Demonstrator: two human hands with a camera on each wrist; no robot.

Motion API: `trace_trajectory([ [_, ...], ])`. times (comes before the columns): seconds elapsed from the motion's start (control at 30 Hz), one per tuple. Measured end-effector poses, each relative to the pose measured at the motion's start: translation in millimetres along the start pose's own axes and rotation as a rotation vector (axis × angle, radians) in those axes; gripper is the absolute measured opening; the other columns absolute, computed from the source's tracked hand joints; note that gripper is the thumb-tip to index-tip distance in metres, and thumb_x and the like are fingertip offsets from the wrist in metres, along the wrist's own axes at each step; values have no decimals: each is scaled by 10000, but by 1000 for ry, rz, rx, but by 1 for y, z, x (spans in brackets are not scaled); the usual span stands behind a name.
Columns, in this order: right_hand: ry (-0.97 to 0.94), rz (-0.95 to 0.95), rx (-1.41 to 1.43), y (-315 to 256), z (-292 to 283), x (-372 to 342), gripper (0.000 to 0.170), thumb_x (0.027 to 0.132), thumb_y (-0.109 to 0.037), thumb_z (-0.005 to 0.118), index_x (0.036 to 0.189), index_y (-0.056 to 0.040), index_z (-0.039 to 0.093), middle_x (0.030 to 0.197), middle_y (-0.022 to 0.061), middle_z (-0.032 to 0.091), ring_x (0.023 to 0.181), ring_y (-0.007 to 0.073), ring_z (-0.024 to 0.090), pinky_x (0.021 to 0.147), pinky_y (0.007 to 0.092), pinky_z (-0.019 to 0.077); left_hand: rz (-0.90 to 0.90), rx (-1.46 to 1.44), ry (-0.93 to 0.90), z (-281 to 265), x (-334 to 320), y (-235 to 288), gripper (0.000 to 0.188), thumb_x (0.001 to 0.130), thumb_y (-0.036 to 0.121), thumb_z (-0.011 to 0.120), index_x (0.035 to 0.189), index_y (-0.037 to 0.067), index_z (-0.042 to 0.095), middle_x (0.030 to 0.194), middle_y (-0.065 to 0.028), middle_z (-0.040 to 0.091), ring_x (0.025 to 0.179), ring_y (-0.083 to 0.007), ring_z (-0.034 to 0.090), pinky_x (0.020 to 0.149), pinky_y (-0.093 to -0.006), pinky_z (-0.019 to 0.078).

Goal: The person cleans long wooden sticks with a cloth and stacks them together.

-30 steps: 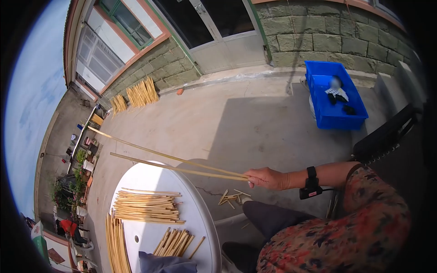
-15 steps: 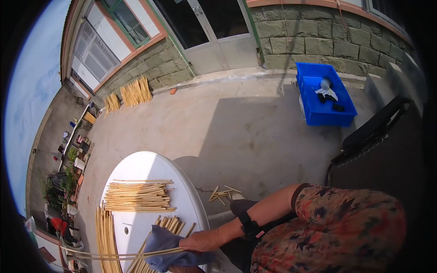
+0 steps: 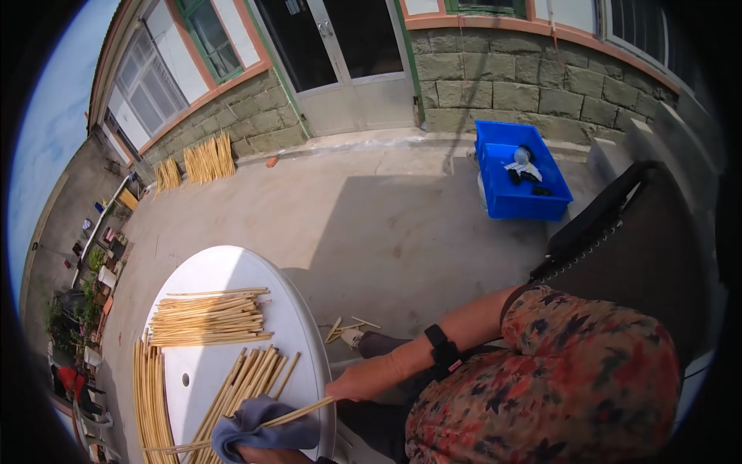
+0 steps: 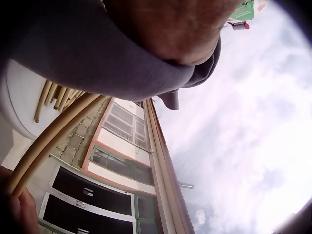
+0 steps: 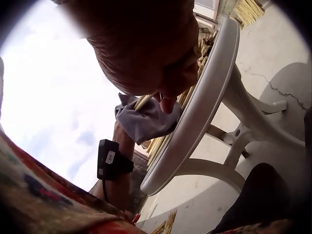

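Note:
My right hand [image 3: 353,383] grips the ends of two long thin wooden sticks [image 3: 300,412] at the near edge of the white table [image 3: 309,332]. My left hand [image 3: 267,455] holds a grey-blue cloth [image 3: 259,417] wrapped round the same sticks, which come out on both sides of it. In the left wrist view the pair of sticks [image 4: 53,139] runs from the cloth [image 4: 92,58] to the right hand [image 4: 25,209]. The right wrist view shows the right hand [image 5: 146,53] close to the cloth [image 5: 146,119]. The left fingers are mostly hidden.
Bundles of sticks lie on the table: a crosswise pile [image 3: 209,319], a long row [image 3: 148,394] at its left edge and a slanted pile [image 3: 247,379]. Short offcuts [image 3: 336,331] lie on the ground. A blue crate [image 3: 525,203] and a dark chair [image 3: 595,240] stand at right.
The right hand swung the two sticks down from over the ground to the table, where the left hand took them in the cloth. The right hand then drew back slightly from the cloth.

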State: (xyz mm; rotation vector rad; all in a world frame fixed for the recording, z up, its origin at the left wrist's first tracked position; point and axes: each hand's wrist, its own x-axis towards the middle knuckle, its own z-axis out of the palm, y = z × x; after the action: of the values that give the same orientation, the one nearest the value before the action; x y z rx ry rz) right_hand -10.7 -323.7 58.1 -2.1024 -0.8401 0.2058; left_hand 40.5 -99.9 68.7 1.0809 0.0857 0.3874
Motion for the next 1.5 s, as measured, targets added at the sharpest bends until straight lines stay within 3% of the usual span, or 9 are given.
trace_trajectory([
  [0.3, 157, 180, -294, 70, -35, -207, 228, 906, -252, 368, 993, -82, 493, 858, 124, 542, 771, 312, 531, 667, 389, 440, 19, 35, 54, -3, 14, 0, 366, 896, 278, 394, 1085, -34, 419, 1059, -135, 498, 930, -211, 507, 824, -315, 422],
  [0.43, 68, 345, -443, 69, -60, -238, 240, 907, -269, 368, 987, -95, 512, 855, 105, 551, 759, 298, 533, 654, 382, 446, 21, 38, 64, 1, 15, -2, 378, 896, 280, 399, 1099, -38, 414, 1070, -135, 494, 942, -212, 504, 838, -319, 418],
  [0.67, 244, 409, -522, 77, -98, -267, 207, 894, -250, 393, 909, -89, 522, 781, 92, 539, 711, 290, 531, 609, 368, 436, 16, 7, 95, -3, 16, -4, 399, 895, 283, 406, 1122, -44, 405, 1089, -135, 487, 963, -215, 498, 862, -326, 410],
  [0.87, 449, 300, -184, 69, -79, -197, 220, 913, -225, 367, 922, -56, 508, 716, 67, 520, 650, 216, 522, 624, 308, 432, -7, -109, 129, -17, 16, 0, 418, 894, 286, 413, 1143, -50, 397, 1105, -135, 481, 981, -218, 493, 884, -332, 404],
  [1.07, 467, 308, 306, 55, -49, -83, 219, 926, -178, 357, 993, -23, 497, 722, 53, 531, 650, 154, 508, 644, 284, 427, -50, -335, 35, -7, -7, -3, 472, 910, 334, 379, 1185, -50, 375, 1173, -136, 447, 1049, -229, 454, 944, -346, 366],
  [1.13, 414, 317, 373, 51, -40, -58, 213, 924, -177, 362, 992, -24, 494, 721, 53, 529, 651, 150, 503, 648, 282, 425, -45, -333, -132, -9, -5, -11, 478, 921, 344, 348, 1216, -33, 349, 1217, -126, 418, 1088, -228, 427, 968, -342, 336],
  [1.27, 306, 236, 344, 46, -24, -25, 228, 931, -180, 358, 1044, -24, 481, 752, 23, 523, 653, 88, 481, 592, 228, 411, -83, -379, -136, 8, -1, -21, 463, 922, 344, 349, 1217, -12, 365, 1224, -118, 432, 1107, -232, 428, 984, -341, 318],
  [1.37, 171, 83, 148, 39, -4, -10, 207, 925, -177, 346, 986, -32, 480, 730, 65, 528, 679, 194, 518, 680, 312, 425, -130, -413, -69, 13, 2, -24, 455, 914, 340, 375, 1207, -9, 374, 1214, -115, 441, 1104, -231, 431, 979, -339, 326],
  [1.5, -76, 118, 331, 34, 21, -6, 199, 918, -179, 351, 1014, -42, 459, 774, 91, 530, 734, 235, 534, 695, 339, 425, -154, -413, -143, 22, 1, -20, 339, 901, 307, 427, 1071, 16, 472, 1040, -78, 523, 925, -184, 514, 840, -322, 434],
])
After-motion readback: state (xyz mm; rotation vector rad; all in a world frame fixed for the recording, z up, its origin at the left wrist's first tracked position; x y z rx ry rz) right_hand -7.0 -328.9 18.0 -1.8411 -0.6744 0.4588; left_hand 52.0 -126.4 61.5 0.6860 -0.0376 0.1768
